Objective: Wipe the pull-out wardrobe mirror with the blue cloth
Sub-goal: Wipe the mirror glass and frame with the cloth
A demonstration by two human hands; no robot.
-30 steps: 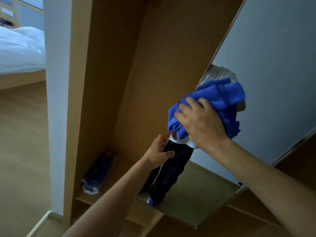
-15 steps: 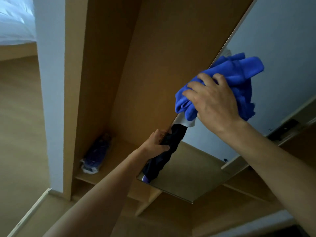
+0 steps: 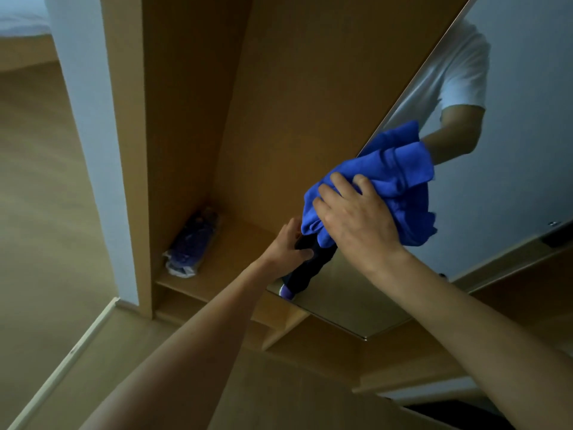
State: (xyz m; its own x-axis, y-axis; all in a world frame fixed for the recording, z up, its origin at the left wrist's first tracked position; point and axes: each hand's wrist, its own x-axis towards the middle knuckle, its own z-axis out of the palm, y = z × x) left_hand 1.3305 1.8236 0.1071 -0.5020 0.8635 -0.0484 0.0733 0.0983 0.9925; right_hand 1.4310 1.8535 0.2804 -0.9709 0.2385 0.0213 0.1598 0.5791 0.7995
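A: How many cloths on the mirror?
B: One blue cloth, bunched against the glass near its left edge, clutched in the right hand.
A: And the other hand?
B: The left hand clasps that same edge, just below. One wrapped bundle lies left of the mirror.

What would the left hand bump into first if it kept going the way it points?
Probably the blue cloth, bunched just above it under the right hand. The left hand grips the edge of the mirror, and depth is hard to judge.
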